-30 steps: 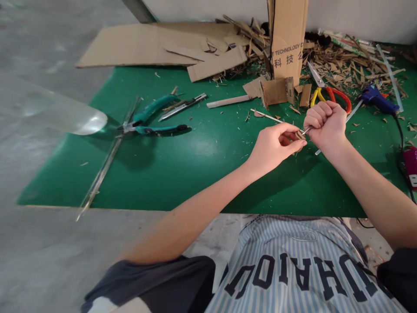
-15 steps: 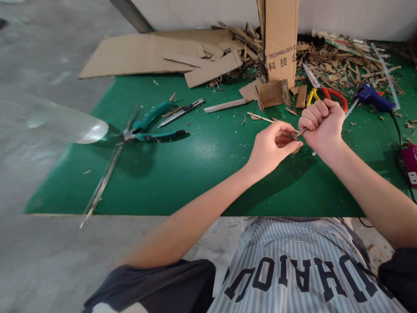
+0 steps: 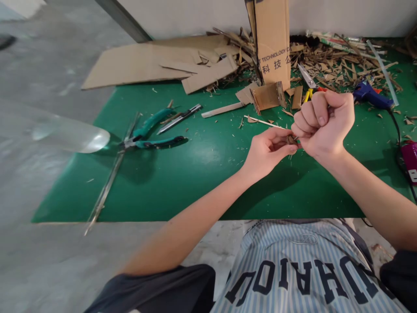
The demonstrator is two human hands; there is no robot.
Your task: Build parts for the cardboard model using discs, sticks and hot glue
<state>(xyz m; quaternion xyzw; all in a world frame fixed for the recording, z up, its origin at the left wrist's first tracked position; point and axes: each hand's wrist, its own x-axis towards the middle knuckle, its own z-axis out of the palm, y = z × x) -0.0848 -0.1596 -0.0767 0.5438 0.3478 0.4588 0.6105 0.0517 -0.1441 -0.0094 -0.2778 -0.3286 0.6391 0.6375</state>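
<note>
My left hand pinches a small brown scrap, which looks like cardboard, between thumb and fingers. Pressed up against those fingertips is my right hand, curled into a fist around a thin metal rod whose shaft is now almost wholly hidden. A slim pale stick lies behind the left fingers. Just beyond the right fist are scissors, their yellow and red handles partly covered by it. Farther back stands a small folded cardboard piece.
A green mat covers the table. On its left lie teal-handled pliers, a utility knife and a clear cylinder. A tall cardboard piece stands at the back among scraps. A blue glue gun rests right.
My right fist has come up slightly and turned, hiding most of the metal rod that showed before. My left hand keeps the scrap pinched. The view has shifted a little.
</note>
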